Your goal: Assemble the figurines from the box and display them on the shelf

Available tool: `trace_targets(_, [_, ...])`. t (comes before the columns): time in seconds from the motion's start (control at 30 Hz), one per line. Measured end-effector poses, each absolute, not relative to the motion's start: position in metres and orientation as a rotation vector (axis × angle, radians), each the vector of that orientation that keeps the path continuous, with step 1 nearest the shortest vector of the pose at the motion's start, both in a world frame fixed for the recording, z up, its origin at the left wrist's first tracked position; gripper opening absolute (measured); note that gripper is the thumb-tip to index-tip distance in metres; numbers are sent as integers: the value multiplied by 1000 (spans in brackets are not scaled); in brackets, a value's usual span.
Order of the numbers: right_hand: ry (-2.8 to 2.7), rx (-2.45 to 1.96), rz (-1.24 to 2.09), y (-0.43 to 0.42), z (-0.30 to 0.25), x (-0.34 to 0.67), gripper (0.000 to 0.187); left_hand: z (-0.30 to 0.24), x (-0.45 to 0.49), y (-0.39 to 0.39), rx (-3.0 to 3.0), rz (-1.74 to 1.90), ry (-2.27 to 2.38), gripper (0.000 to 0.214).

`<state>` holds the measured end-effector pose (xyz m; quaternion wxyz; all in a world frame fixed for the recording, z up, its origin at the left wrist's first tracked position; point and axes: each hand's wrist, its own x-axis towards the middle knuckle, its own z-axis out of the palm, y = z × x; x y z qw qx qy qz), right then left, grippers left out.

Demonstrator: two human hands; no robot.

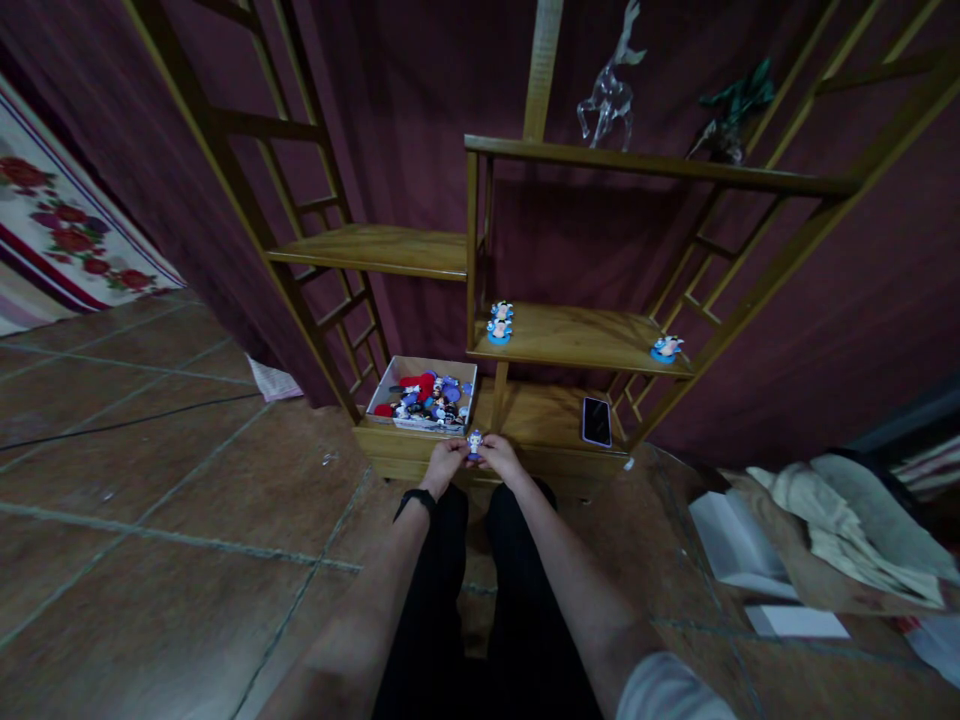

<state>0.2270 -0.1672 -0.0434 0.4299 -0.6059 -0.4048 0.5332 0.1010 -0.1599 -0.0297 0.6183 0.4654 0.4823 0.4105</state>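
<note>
Between my two hands is a small white and purple figurine [475, 444], held upright in front of the cabinet's lower edge. My left hand [448, 461], with a dark band on its wrist, is closed on the figurine's left side. From the other side my right hand [499, 456] pinches it too. Just beyond my left hand stands an open box [382, 400] filled with several red, purple, black and white figurines [435, 392]. Two blue and white figurines [500, 323] stand at the left end of the middle shelf, and another blue figurine [666, 348] stands at its right end.
The wooden display shelf [570, 335] rises ahead of me. A phone [597, 421] lies on its lowest board. A clear deer ornament [611, 90] and a dark green ornament [739, 110] stand higher up. White boxes [739, 545] and cloth [840, 520] lie at right on the tiled floor.
</note>
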Motion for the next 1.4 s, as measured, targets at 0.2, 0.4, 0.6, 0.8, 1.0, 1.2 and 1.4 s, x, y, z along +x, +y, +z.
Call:
trace_targets(0.2, [-965,-1495,1373,-165,-39,229,7,-30,101,-160,1054,963,1092,9])
trace_targets(0.4, [-893,-1433,1398,-166,-36,232,29,-28,101,-161,1044,946,1066,20])
trace_targets(0.6, [-968,-1435,1371,-167,-41,228,21,-29,100,-160,1081,944,1052,37])
trace_targets(0.8, [-991,-1426,1378,-167,-44,228,16,-37,99,-156,1089,947,1080,42])
trace_targets(1.0, [-1002,-1417,1390,-168,-43,229,17,-43,99,-154,1084,959,1096,37])
trace_targets(1.2, [-972,-1439,1396,-168,-40,229,15,-42,99,-155,1042,1013,1095,27])
trace_targets(1.4, [-943,-1448,1395,-167,-40,228,17,-39,99,-157,1024,1021,1117,25])
